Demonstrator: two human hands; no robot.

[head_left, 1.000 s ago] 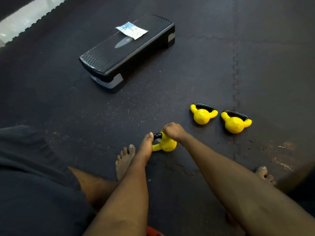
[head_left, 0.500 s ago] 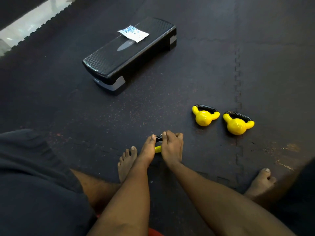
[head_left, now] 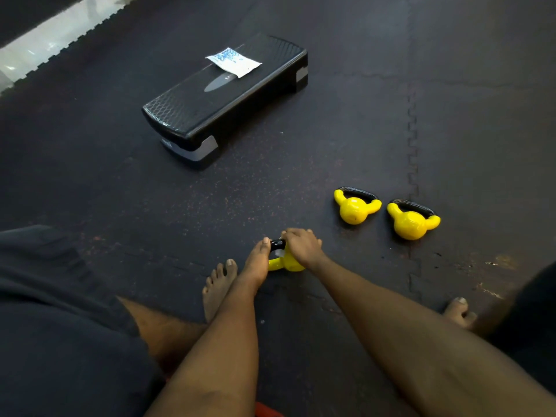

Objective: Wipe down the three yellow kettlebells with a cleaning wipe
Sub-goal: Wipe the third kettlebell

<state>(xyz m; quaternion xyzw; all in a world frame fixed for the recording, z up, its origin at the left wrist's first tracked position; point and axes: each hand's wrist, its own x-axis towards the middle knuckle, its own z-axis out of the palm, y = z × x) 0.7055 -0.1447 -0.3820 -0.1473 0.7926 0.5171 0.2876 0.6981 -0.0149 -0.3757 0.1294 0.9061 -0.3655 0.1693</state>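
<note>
A person seated on a dark, speckled rubber floor of interlocking tiles [head_left: 301, 182] reaches both hands to a small yellow kettlebell [head_left: 288, 263] with a black-wrapped handle, which lies on the floor just beside a bare left foot [head_left: 218, 287]. The left hand [head_left: 258, 260] has its fingers straight and together, the tips pressed against the black handle. The right hand [head_left: 302, 247] is curled over the top of the kettlebell, and a pale scrap [head_left: 279, 253] shows under its fingers; whether this is a wipe cannot be told. A second yellow kettlebell [head_left: 355, 209] and a third yellow kettlebell [head_left: 409, 225] sit close together on the floor, apart to the right. Farther off stands a black plastic aerobic step [head_left: 210, 115], with a white-and-blue packet [head_left: 233, 62] lying on its top.
</note>
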